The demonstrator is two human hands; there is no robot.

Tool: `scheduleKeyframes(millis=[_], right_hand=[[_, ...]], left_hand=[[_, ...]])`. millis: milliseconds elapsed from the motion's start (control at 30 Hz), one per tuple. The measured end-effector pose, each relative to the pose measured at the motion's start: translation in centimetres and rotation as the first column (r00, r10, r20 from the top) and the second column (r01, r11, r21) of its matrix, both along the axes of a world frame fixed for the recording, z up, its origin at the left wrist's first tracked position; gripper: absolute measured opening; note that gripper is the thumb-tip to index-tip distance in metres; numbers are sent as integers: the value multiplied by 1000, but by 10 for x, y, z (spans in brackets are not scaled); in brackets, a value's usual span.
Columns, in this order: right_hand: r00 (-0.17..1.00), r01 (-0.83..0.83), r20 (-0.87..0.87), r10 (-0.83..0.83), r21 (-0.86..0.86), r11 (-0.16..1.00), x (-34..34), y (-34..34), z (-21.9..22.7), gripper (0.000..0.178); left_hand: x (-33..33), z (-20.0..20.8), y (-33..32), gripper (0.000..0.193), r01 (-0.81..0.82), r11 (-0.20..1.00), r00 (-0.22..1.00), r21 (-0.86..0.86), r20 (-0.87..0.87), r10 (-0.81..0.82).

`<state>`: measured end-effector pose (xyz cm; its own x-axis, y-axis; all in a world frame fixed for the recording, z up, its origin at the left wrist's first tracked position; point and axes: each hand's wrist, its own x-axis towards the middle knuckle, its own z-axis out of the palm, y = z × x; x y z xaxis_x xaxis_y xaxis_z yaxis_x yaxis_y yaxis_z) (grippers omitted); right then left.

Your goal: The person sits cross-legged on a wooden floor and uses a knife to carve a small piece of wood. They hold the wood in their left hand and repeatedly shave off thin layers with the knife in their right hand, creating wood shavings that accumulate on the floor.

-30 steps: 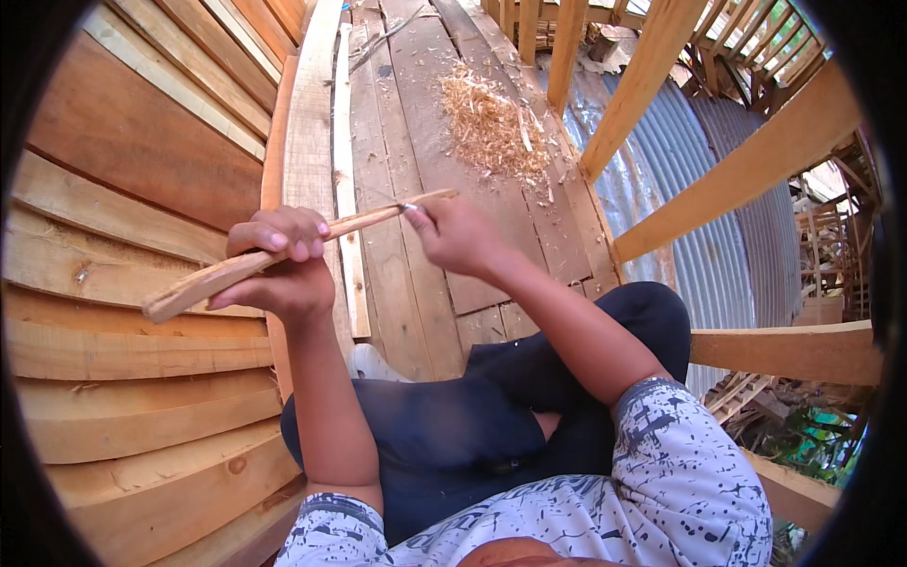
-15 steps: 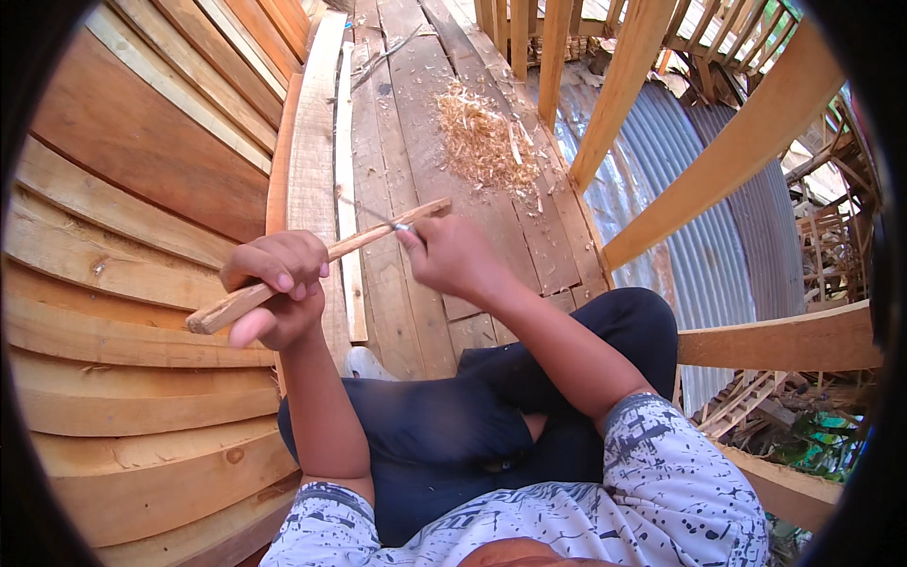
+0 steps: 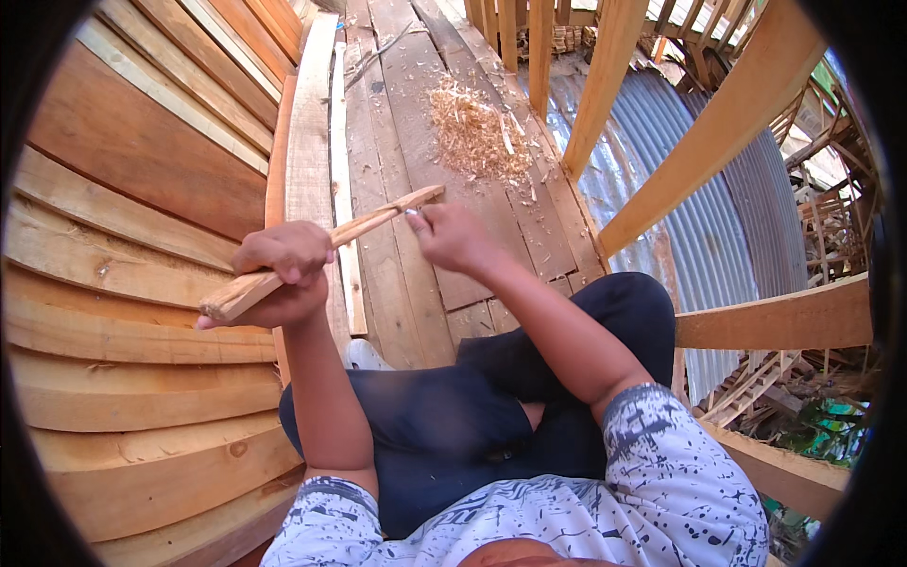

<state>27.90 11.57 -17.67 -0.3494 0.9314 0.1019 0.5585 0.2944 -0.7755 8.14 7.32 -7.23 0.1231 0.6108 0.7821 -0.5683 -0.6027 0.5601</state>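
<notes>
A long strip of wood (image 3: 370,221) with roughly cut faces slants up to the right in front of me. My left hand (image 3: 287,260) is wrapped round it near its thick lower end, which sticks out past the palm. Beside the thin far end, my right hand (image 3: 452,238) is closed on a knife (image 3: 412,213). Only a small shiny bit of the knife shows at the fingers; its blade is mostly hidden or too thin to make out.
Stacked planks (image 3: 123,265) wall in my left side. A heap of wood shavings (image 3: 479,130) lies on the board floor (image 3: 463,326) ahead. Wooden railing posts (image 3: 605,85) stand on the right, with a corrugated metal roof (image 3: 675,180) beyond. A thin pale strip (image 3: 345,189) lies along the floor.
The wood strip has turned slightly in my left hand, showing more of its end. My right hand has shifted a little right and down along it; the knife blade, visible earlier, now barely shows.
</notes>
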Motion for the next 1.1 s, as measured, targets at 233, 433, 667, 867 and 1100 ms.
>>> scheduleKeyframes(millis=[233,433,667,867,1100], right_hand=[[993,117,-14,-117,27,993,-4,5,-21,41],[991,132,-27,-129,164,978,-6,0,-29,36],[986,165,-55,-157,194,967,1,15,-46,33],[994,107,-17,-105,178,978,-5,16,-23,36],[973,190,120,-199,80,978,7,29,-67,34]], left_hand=[[0,-3,1,91,-112,990,993,-80,38,116],[2,-10,5,92,-28,999,1000,-21,-3,28],[9,-7,6,91,-62,998,997,-8,-39,62],[-13,-13,4,89,-43,999,999,-19,12,43],[-5,-10,10,89,6,1000,1000,13,-28,-5]])
